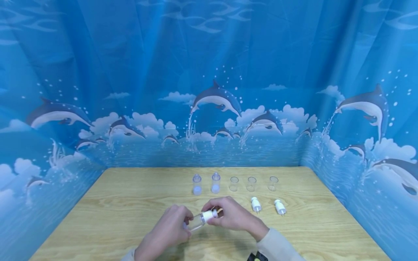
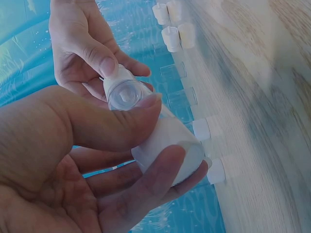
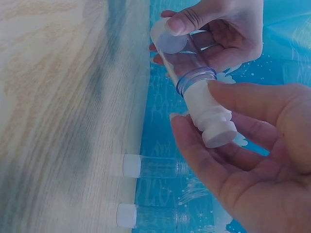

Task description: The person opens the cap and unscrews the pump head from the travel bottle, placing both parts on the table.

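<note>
My left hand (image 1: 171,226) grips a clear bottle (image 1: 197,223) by its body, near the front middle of the table. The bottle is tilted, its neck toward the right. At that neck sits a white pump head (image 1: 208,215), pinched between the thumb and fingers of my right hand (image 1: 231,215). In the right wrist view the pump head (image 3: 209,111) is up against the bottle's threaded neck (image 3: 196,80); whether it is screwed on I cannot tell. From the left wrist, the bottle's whitish base (image 2: 187,165) shows between my left fingers.
Behind the hands stand two clear bottles with whitish bottoms (image 1: 197,185) (image 1: 215,183). To their right are three clear cups or caps (image 1: 233,184). Two white pump heads (image 1: 256,204) (image 1: 279,207) lie to the right on the wooden table (image 1: 130,203). A blue dolphin curtain (image 1: 156,108) surrounds it.
</note>
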A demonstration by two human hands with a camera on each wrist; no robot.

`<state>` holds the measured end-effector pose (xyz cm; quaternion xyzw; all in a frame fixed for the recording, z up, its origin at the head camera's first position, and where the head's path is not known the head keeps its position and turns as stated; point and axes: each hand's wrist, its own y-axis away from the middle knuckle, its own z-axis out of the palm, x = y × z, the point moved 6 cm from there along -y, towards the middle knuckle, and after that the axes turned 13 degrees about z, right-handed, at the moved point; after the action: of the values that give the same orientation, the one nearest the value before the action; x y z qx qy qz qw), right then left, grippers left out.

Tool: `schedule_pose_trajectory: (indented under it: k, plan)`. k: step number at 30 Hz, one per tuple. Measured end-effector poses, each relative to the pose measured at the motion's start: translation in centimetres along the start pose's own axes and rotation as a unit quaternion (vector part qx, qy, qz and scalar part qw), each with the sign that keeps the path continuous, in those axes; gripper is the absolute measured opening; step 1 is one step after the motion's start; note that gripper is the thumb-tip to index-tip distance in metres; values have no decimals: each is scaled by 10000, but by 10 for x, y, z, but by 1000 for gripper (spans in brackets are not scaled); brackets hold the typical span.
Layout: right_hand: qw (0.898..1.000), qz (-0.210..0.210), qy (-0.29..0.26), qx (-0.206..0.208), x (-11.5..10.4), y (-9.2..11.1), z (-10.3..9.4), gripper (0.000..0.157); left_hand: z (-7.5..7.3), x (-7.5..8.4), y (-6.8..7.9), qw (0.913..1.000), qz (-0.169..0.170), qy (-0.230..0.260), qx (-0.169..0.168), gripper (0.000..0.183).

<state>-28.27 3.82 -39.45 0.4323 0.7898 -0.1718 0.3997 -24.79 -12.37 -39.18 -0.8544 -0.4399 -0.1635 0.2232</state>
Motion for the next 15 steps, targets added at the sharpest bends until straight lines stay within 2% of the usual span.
schedule_pose_trajectory:
  k: [8, 15]
  plan:
    - [10000, -6, -43, 67, 0, 1, -3, 26, 0, 0, 0, 10000, 23, 4, 29, 34]
    - [9992, 170, -338, -131, 3, 0, -2, 21, 0, 0, 1, 10000, -12, 72, 20, 34]
